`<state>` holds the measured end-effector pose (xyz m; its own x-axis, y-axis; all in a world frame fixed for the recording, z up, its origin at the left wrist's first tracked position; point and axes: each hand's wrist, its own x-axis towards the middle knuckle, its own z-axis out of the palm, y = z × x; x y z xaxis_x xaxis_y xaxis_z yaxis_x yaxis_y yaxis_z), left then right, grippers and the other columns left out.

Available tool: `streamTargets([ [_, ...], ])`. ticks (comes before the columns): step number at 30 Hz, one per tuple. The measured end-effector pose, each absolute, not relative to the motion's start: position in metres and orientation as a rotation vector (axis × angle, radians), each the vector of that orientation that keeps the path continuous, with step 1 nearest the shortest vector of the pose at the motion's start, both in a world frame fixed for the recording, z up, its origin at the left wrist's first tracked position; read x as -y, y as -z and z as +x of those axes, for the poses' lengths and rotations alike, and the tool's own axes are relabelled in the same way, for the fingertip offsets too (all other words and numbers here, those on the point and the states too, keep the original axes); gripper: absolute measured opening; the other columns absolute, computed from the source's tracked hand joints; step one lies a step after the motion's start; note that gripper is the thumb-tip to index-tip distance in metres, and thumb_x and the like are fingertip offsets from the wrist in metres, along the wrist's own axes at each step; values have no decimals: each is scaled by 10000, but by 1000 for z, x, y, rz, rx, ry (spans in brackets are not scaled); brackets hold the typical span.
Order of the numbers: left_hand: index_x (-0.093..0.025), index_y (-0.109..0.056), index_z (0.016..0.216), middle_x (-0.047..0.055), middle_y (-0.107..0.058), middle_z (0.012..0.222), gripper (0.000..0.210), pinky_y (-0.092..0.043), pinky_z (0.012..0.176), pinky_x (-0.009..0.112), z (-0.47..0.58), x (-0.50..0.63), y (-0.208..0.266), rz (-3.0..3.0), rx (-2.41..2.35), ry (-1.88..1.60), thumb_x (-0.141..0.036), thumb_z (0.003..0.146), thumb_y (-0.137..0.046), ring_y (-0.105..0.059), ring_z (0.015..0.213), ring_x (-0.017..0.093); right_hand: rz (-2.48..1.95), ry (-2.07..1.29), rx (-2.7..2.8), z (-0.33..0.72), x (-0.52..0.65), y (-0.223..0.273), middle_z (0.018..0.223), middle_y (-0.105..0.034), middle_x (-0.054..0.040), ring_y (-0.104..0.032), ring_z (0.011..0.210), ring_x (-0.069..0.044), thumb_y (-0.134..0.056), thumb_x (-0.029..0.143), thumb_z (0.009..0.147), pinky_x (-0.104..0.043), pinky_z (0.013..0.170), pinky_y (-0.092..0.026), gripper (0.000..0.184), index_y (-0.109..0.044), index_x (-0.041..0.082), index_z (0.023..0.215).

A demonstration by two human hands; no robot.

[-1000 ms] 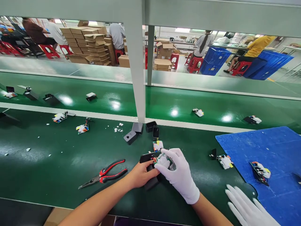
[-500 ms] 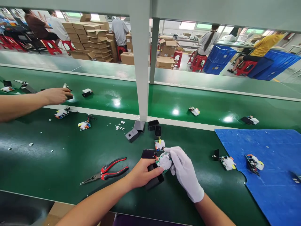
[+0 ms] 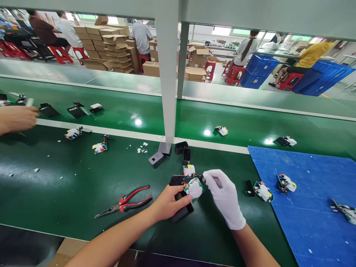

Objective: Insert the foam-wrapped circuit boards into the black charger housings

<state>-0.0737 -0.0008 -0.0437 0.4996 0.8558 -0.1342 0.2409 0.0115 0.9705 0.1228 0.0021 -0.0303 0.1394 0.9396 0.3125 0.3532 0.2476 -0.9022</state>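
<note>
My bare left hand (image 3: 172, 202) is wrapped round a black plastic case (image 3: 182, 214). Its thumb presses a green circuit board (image 3: 194, 188), coated with white filler, against the case. Just right of the board, my right hand (image 3: 226, 196), in a white glove, pinches a small dark part (image 3: 203, 178) with red and black wires leading toward the board. Another filler-coated board (image 3: 189, 170) lies right behind my hands. Long-nose pliers (image 3: 124, 200) with red and black handles rest on the table to the left, apart from my hand.
Empty black cases (image 3: 181, 147) and grey cases (image 3: 156, 159) stand by the white post (image 3: 167, 92). A blue mat (image 3: 294, 222) with boards lies right. Along the back runs a green belt (image 3: 133, 111) carrying boards and covers. A co-worker's hand (image 3: 18, 118) is at far left.
My right hand has shifted slightly right, drawing the small wired part away from the board. The blue mat and belt items have slid left. The co-worker's hand has moved left, leaving black pieces on the belt.
</note>
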Motion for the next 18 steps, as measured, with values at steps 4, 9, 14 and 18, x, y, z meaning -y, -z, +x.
streamTargets([
  [4, -144, -749, 1080, 82, -758, 1073, 400, -488, 930, 330, -75, 0, 44, 1510, -965, -667, -444, 883, -574, -668, 1010, 263, -1518, -795, 1413, 143, -17, 26, 626, -617, 5, -553, 554, -149, -647, 508, 823, -286, 585, -483, 306, -642, 207, 767],
  [9, -165, -755, 1078, 66, -764, 1077, 394, -496, 914, 329, -75, -1, 41, 1498, -972, -667, -450, 867, -583, -677, 998, 257, -1697, -685, 1608, 154, -21, 25, 548, -541, 42, -514, 522, -155, -593, 476, 814, -289, 590, -444, 266, -682, 228, 856],
  [14, -158, -772, 886, 59, -781, 917, 339, -509, 854, 302, -81, -10, 42, 1277, -1089, -932, -454, 763, -662, -683, 892, 230, -1811, -540, 1641, 159, -23, 28, 707, -667, -21, -595, 628, -184, -492, 426, 881, -308, 662, -466, 300, -709, 222, 916],
  [18, -146, -727, 716, 45, -735, 717, 392, -495, 650, 253, -89, -23, 34, 897, -1223, -1236, -533, 659, -691, -631, 673, 173, -1979, -525, 1823, 173, -26, 19, 924, -723, -53, -666, 823, -221, -473, 299, 870, -335, 746, -483, 252, -715, 232, 890],
])
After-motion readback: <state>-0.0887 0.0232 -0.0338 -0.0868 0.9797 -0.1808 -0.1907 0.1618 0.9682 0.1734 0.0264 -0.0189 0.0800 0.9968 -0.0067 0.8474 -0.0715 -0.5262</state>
